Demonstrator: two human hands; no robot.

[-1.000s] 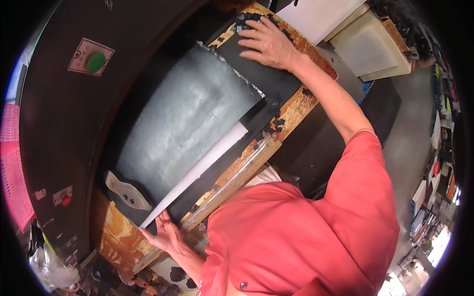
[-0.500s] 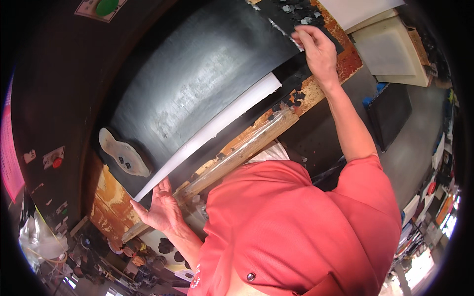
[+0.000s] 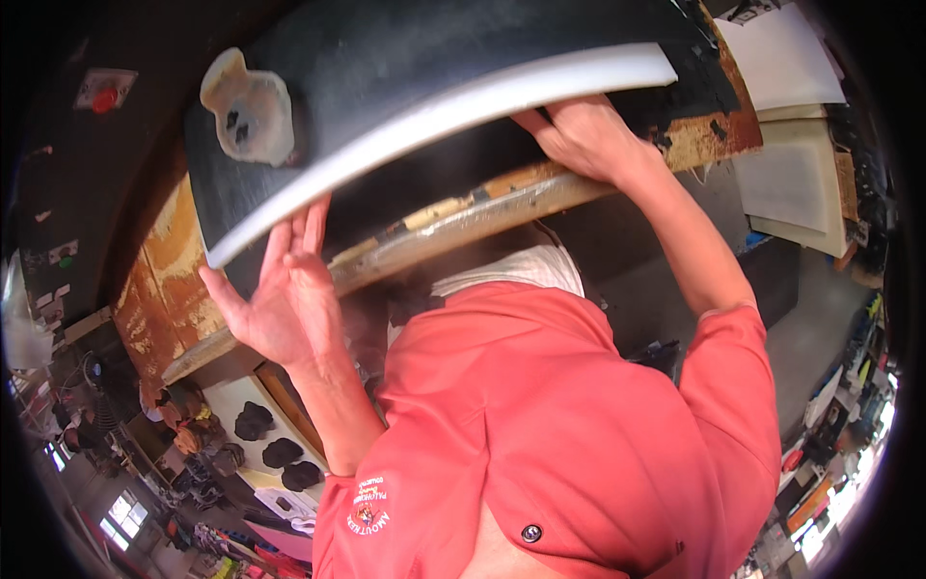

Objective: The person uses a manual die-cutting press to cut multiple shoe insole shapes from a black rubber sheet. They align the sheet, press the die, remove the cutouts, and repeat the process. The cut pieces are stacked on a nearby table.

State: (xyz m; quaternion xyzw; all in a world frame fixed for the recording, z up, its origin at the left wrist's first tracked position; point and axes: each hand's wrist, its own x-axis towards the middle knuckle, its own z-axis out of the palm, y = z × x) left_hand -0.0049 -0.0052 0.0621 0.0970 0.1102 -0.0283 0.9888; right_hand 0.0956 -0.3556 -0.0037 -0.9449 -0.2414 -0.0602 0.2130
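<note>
The tabletop [image 3: 166,294] is worn wood with a patchy finish, fitted with a rail [image 3: 434,239] at its near edge; it stands beside a dark machine housing with 1 red button [image 3: 105,98], in a crowded workshop. A pale panel [image 3: 231,400] below the tabletop's near left corner carries 3 dark, ragged-edged pieces [image 3: 255,421]. A smooth black slab [image 3: 386,60] with a thick white edge [image 3: 415,125] spans the tabletop, its white side facing the near edge. On its left part lies a pale, waisted piece [image 3: 267,111] bearing dark marks. The left hand [image 3: 289,304] is open, palm up, fingertips beneath the white edge's left end. The right hand [image 3: 593,140] is partly bent under its right portion; fingertips hidden, grip cannot be determined.
</note>
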